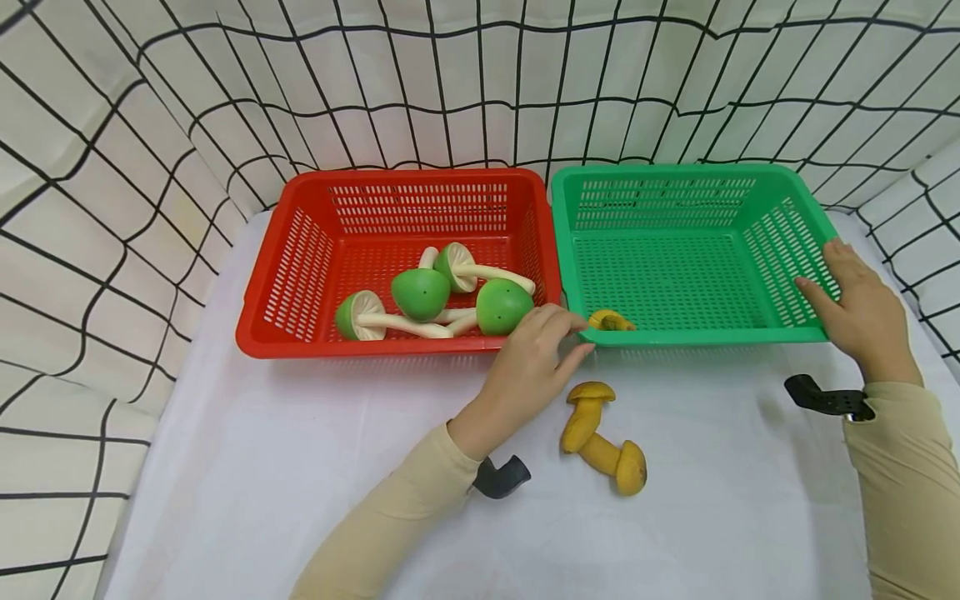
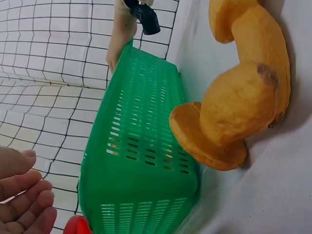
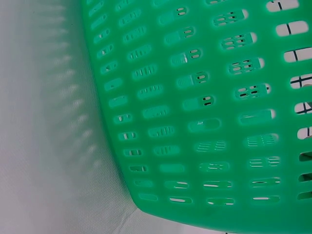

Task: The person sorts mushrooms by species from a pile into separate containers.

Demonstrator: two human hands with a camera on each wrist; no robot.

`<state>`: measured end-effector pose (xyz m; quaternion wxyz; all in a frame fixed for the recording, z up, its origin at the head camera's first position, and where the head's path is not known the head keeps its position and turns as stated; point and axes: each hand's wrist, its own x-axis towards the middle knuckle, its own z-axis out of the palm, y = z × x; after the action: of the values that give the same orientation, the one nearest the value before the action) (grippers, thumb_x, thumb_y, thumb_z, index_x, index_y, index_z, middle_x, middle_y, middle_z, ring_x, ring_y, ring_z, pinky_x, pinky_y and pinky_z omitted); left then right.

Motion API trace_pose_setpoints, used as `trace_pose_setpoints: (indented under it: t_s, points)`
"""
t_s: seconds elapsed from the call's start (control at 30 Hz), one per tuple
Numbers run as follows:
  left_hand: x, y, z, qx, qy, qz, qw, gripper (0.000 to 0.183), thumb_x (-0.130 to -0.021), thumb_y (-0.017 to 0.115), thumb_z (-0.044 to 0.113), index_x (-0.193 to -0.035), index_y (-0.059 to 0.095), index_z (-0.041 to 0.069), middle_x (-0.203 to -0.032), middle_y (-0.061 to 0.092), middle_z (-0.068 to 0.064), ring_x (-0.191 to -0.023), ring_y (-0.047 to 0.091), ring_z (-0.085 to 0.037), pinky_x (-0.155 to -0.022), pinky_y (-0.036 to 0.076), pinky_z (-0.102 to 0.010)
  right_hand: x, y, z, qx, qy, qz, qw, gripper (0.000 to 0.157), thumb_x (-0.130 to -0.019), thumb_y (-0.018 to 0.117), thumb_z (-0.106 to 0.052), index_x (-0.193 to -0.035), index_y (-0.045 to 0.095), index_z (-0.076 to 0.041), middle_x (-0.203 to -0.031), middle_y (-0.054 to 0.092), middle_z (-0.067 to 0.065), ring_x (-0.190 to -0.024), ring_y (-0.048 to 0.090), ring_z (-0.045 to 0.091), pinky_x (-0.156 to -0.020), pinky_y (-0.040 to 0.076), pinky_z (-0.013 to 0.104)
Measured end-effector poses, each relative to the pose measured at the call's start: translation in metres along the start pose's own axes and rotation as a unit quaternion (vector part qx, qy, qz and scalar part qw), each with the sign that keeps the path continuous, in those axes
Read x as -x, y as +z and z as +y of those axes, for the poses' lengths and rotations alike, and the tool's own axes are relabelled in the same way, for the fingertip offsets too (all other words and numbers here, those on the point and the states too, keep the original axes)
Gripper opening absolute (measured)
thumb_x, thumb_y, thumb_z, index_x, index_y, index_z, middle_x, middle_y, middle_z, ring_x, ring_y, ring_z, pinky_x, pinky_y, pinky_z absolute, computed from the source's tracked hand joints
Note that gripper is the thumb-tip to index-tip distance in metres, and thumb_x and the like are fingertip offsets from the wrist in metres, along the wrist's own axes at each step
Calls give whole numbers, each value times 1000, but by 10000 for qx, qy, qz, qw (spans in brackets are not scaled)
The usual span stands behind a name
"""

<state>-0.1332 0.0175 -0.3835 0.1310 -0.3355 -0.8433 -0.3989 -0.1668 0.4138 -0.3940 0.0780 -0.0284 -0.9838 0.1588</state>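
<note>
My left hand (image 1: 525, 371) is above the front rims where the red basket (image 1: 258, 343) and green basket (image 1: 705, 337) meet. Its thumb and fingers (image 2: 29, 204) are loosely bent with nothing between them. At the green basket's right rim, my right hand (image 1: 862, 308) rests with the thumb spread inward. Inside that basket, a yellow mushroom (image 1: 613, 321) lies in the front left corner, partly hidden by the rim. Two more yellow mushrooms, one upper (image 1: 581, 427) and one lower (image 1: 630, 467), lie touching on the white cloth below the left hand.
Several green-capped mushrooms (image 1: 422, 293) with white stems lie in the red basket. Black wire grid panels (image 1: 480, 75) with white cloth behind them stand along the back and sides. Both baskets stand side by side on a white cloth (image 1: 285, 467).
</note>
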Motion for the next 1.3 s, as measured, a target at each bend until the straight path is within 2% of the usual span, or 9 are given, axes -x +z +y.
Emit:
trace_pose_setpoints:
  t_s: [0.27, 0.63, 0.8, 1.07, 1.3]
  points:
    - [24, -3, 7, 512, -358, -287, 9976, 16, -82, 72, 6, -96, 65, 2, -92, 62, -5, -87, 57, -16, -78, 48, -22, 1, -1, -1, 2, 1, -14, 10000, 67, -101, 30, -41, -147, 12, 3, -152, 13, 22, -141, 10, 35, -112, 9, 50]
    - [50, 12, 4, 768, -563, -575, 9938, 19, -81, 74, 6, -96, 64, 0, -91, 62, -8, -84, 58, -17, -76, 48, -23, 0, 0, -1, 2, 16, -25, 10000, 67, -101, 30, -41, -147, 11, 2, -152, 13, 22, -141, 10, 35, -112, 9, 50]
    - [56, 19, 5, 675, -679, -780, 9923, 22, -81, 74, 9, -99, 64, 1, -93, 61, -5, -86, 57, -16, -77, 48, -22, 0, 0, -1, 4, 29, -39, 10000, 67, -101, 30, -41, -148, 11, 2, -152, 13, 22, -141, 10, 35, -112, 9, 50]
    - [62, 31, 5, 204, -755, -1371, 9875, 28, -81, 76, 16, -102, 64, 2, -96, 60, -6, -87, 53, -15, -77, 44, -17, 0, 0, 0, 9, 33, -22, 10000, 67, -101, 29, -42, -148, 11, 2, -152, 13, 23, -141, 10, 35, -112, 9, 50]
    - [67, 38, 4, 2, -676, -1407, 9877, 34, -77, 80, 19, -103, 63, 4, -98, 58, -3, -92, 54, -16, -83, 45, -18, 0, 0, 0, -16, 19, -11, 10000, 67, -101, 30, -41, -148, 12, 2, -152, 13, 23, -141, 10, 35, -112, 9, 50]
